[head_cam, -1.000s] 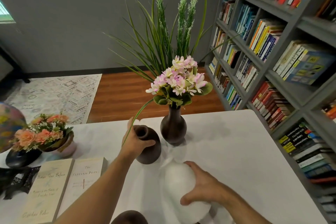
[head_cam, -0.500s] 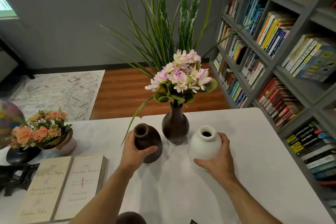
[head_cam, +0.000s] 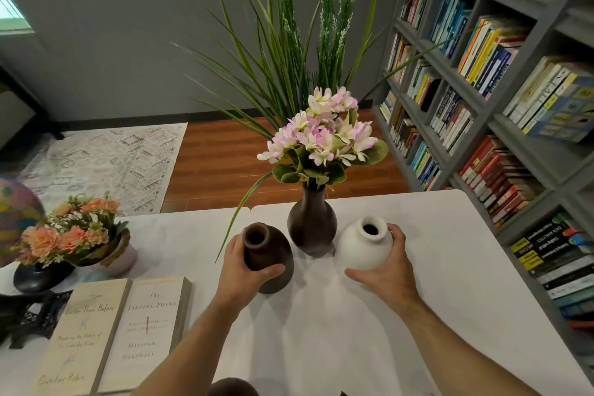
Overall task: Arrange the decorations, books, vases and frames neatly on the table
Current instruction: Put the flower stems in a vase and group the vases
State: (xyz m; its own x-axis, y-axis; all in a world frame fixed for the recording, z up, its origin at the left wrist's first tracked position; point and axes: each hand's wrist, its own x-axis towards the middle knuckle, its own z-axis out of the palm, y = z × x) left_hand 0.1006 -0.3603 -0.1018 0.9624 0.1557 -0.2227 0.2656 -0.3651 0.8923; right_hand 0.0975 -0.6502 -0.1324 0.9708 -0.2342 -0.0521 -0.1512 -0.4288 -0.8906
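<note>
A tall dark brown vase (head_cam: pixel 311 228) with pink and white flowers and long green grass stands mid-table on the white table (head_cam: pixel 450 267). Left of it a short brown vase (head_cam: pixel 268 247) stands upright, and my left hand (head_cam: pixel 242 273) grips it round the near side. On the other side stands a white round vase (head_cam: pixel 363 246), upright and close to the tall vase, with my right hand (head_cam: pixel 389 267) curled round it. Two pale books (head_cam: pixel 109 334) lie side by side at the near left.
An orange flower pot (head_cam: pixel 74 235) and a black vase (head_cam: pixel 38 276) stand at the left with a coloured globe (head_cam: pixel 16 209) and a small black tower figure (head_cam: pixel 29 315). Another brown vase top (head_cam: pixel 233 387) shows at the near edge. A filled bookshelf (head_cam: pixel 501 106) lines the right.
My right hand has carried the white vase from the near table up beside the tall flower vase and set it upright. My left hand has stayed on the short brown vase.
</note>
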